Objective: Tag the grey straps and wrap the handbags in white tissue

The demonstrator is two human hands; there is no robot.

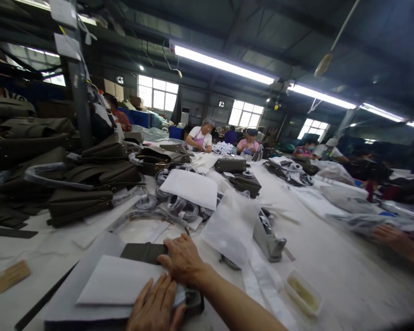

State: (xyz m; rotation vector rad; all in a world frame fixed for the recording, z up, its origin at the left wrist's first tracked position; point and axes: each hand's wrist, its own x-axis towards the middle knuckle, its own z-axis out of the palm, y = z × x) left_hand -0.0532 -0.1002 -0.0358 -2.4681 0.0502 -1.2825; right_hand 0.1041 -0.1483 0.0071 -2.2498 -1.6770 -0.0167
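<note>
My left hand [155, 303] lies flat with its fingers spread on a white padding sheet [113, 280]. Just above it, my right hand [182, 259] rests palm down at the right end of a dark olive bag piece [143, 252], thumb apart from the fingers. The white sheet partly covers this piece. A larger pale grey sheet [65, 294] spreads beneath both, with a dark edge along the bottom. Beside my left hand, something dark in clear plastic [193, 301] shows partly under my right wrist.
Olive bags [79, 204] pile up at the left. Coiled wrapped straps [182, 208] lie ahead under a white sheet [189, 186]. A grey box-shaped item [269, 239] and a small tray [303, 292] stand right. Another person's hand [393, 236] touches plastic at far right; co-workers sit beyond.
</note>
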